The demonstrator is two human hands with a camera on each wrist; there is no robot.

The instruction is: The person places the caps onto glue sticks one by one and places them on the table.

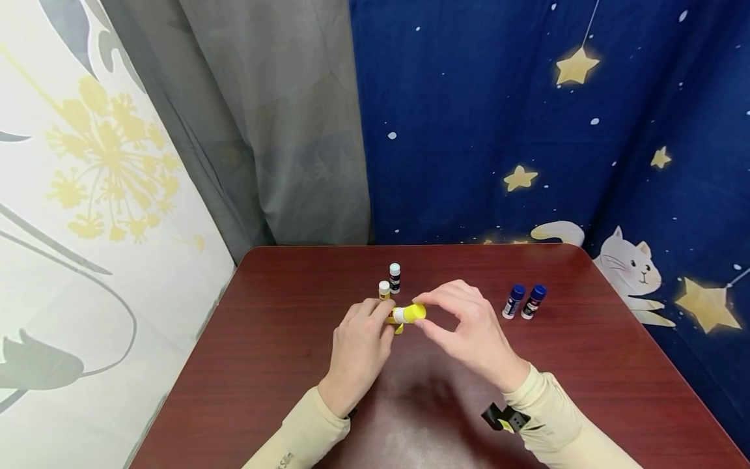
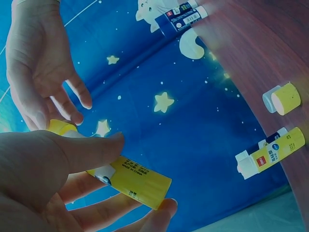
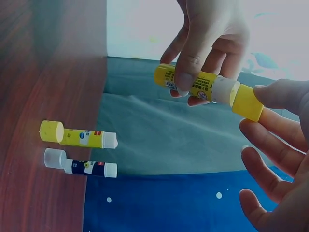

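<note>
My left hand (image 1: 360, 339) grips the yellow barrel of a glue stick (image 3: 208, 83), held tilted above the table. At the glue stick's white end, my right hand (image 1: 471, 326) pinches a yellow cap (image 3: 248, 103) between thumb and index finger. That cap sits slightly askew against the white collar, while the other right fingers are spread loosely. Just beyond the left hand stand an uncapped yellow glue stick (image 2: 273, 153) and an uncapped dark glue stick (image 3: 91, 168). Near them on the table are a loose yellow cap (image 2: 287, 99) and a translucent cap (image 3: 55, 158).
Two glue sticks with dark blue caps, one (image 1: 513, 301) beside the other (image 1: 534, 302), stand on the right of the dark red table (image 1: 281, 365). Behind the table hang a grey curtain (image 1: 305, 130) and a blue starry curtain (image 1: 457, 143).
</note>
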